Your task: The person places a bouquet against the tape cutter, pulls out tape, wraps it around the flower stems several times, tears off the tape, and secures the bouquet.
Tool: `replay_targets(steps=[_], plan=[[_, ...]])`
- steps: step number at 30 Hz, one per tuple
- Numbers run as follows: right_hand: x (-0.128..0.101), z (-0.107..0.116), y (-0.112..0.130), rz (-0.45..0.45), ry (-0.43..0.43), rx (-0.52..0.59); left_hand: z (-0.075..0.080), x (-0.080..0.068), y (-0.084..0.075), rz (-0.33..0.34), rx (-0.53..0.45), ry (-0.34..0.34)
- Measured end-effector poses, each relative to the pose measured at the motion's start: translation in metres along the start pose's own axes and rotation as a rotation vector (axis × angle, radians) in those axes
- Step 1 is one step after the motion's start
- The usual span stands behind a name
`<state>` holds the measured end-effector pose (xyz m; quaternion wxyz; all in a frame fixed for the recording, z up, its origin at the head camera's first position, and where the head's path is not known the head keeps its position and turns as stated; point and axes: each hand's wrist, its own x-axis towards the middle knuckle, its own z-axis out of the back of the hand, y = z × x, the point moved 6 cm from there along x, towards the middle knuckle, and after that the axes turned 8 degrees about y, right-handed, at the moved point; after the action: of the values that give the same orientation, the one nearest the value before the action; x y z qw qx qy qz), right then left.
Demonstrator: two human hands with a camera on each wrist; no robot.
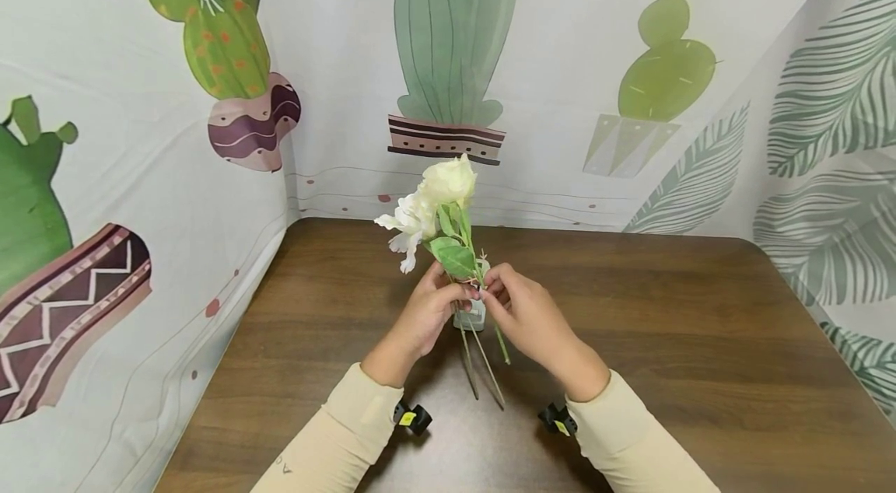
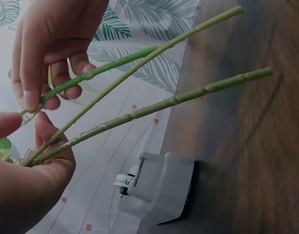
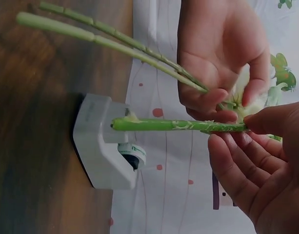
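Note:
My left hand [image 1: 423,314] grips artificial white flowers by their stems, just under the blooms [image 1: 448,182]. Two olive-green stems [image 2: 132,116] stick out below that hand, toward me. Between thumb and fingertips, my right hand [image 1: 535,318] pinches a brighter green stem [image 3: 154,125], close beside the left fingers. Green leaves [image 1: 453,256] spread above both hands. Behind the stems stands a grey tape dispenser [image 2: 164,190] with a small roll of tape [image 3: 134,153]; in the head view the hands and stems partly cover it. Where the stems meet, fingers hide the join.
A dark brown wooden table [image 1: 665,337] lies under the hands. Along its back and left sides hangs a white cloth [image 1: 336,73] printed with cacti and leaves. Black wrist cameras [image 1: 413,419] sit at both cuffs.

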<state>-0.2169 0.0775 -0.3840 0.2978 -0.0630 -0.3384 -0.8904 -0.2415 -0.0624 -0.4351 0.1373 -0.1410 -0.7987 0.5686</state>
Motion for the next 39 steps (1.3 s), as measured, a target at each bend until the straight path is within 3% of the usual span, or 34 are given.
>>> replay_targets(steps=[8,15,20,34,39], plan=[[0.001,-0.01,0.002,0.005,0.003,0.0,-0.003,0.0,0.001,-0.002,-0.016,0.009],[0.001,-0.015,0.004,-0.04,0.015,0.028,0.0,0.003,0.004,0.002,0.029,-0.037],[0.002,-0.021,0.006,-0.045,0.008,0.045,0.002,0.002,0.004,-0.012,-0.011,-0.076],[-0.002,-0.031,0.004,-0.037,-0.034,0.075,0.002,0.002,0.007,-0.031,-0.098,-0.085],[-0.003,-0.037,-0.004,-0.108,0.015,0.073,0.003,0.002,0.004,-0.045,-0.107,-0.076]])
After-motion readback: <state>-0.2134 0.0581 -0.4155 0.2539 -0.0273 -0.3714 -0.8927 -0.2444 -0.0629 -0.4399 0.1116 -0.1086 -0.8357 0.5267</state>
